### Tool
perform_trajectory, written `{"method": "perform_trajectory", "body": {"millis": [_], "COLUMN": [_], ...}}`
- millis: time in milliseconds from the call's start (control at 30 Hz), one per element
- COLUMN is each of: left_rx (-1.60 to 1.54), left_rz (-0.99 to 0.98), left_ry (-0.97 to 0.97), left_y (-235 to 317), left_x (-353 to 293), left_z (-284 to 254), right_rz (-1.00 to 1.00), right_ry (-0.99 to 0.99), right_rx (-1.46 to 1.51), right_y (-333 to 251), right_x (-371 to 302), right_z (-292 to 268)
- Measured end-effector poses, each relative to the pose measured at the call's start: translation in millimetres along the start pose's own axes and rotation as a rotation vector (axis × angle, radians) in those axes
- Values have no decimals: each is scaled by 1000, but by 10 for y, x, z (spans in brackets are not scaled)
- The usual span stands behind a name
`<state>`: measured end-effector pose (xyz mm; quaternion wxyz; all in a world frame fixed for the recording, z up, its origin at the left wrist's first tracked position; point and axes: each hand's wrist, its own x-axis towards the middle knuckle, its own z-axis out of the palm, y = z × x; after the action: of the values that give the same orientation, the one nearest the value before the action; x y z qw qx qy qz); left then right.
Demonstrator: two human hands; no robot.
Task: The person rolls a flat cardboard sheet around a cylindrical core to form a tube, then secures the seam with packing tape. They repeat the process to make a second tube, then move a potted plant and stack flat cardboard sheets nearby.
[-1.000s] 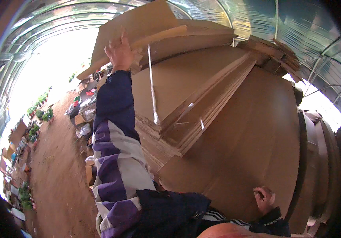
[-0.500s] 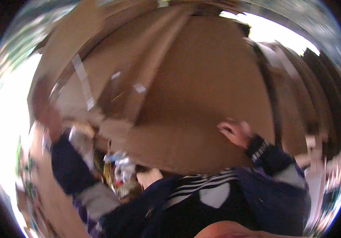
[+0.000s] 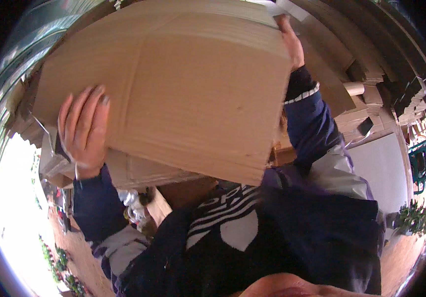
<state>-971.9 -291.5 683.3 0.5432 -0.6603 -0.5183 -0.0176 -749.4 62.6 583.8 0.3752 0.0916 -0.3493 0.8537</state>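
Observation:
A big brown cardboard sheet [image 3: 193, 94], creased across its face, is raised in front of me and tilted, its lower edge near my chest. My left hand [image 3: 85, 126] is at its lower left, long fingers laid over the near face; the thumb is hidden. At the far right edge, my right hand [image 3: 292, 43] grips the sheet, partly hidden and a little blurred. Beneath the sheet lies more folded cardboard [image 3: 143, 168], just right of my left wrist.
Stacked flat cardboard [image 3: 371, 54] rises on the right. Beside it are a pale panel [image 3: 381, 173], a green chair [image 3: 421, 167] and a potted plant [image 3: 415, 219]. Clear plastic [image 3: 132, 205] lies below the sheet. More plants [image 3: 62, 260] stand at lower left.
My right hand has gone up and away to the sheet's far right edge. My left hand has moved inward onto the cardboard. The sheet is now up close, covering the larger cardboard behind.

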Motion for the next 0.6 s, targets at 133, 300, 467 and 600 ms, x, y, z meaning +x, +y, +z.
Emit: {"method": "perform_trajectory", "body": {"millis": [133,300,467,600], "left_rx": [55,-179,-360,-434], "left_rz": [35,-14,-149,-422], "left_ry": [-18,-17,-84,-370], "left_y": [673,1262,1967,2361], "left_x": [874,1827,2349,2276], "left_z": [158,703,1418,1582], "right_rz": [127,-186,-671,-762], "right_ry": [-13,-53,160,540], "right_rx": [-82,9,-658,-2079], "right_y": [-888,-2124,-3124,-3824], "right_x": [-106,-306,-1000,-1610], "right_z": [-729,-1478,-1744,-2009]}}
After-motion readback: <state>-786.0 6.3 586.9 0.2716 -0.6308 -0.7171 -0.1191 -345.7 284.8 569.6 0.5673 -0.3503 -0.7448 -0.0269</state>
